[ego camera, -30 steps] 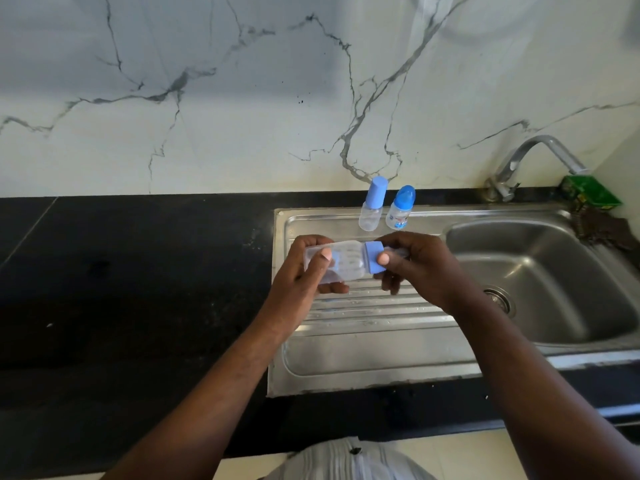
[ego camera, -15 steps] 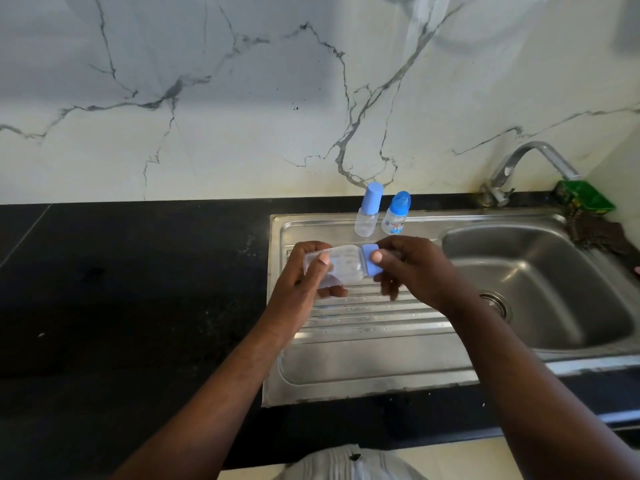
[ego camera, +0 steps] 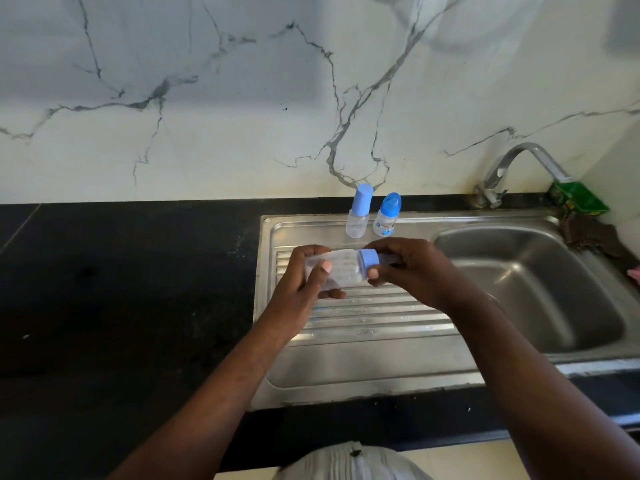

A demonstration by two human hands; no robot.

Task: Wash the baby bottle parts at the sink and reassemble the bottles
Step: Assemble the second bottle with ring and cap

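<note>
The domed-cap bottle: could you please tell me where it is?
In the head view, the domed-cap bottle stands at the back edge of the drainboard, just right of the cylinder-capped bottle.

The right hand (ego camera: 415, 271) covers the held baby bottle (ego camera: 341, 268) beyond its blue collar (ego camera: 369, 259); the left hand (ego camera: 304, 289) hides its base. A pink object (ego camera: 635, 273) is cut off at the right edge. Print on the small standing bottle (ego camera: 386, 220) is too small to read.

Left hand (ego camera: 304, 275) and right hand (ego camera: 412, 271) bare, forearms too; pale grey striped shirt (ego camera: 349, 465) with a tiny dark spot.
</note>
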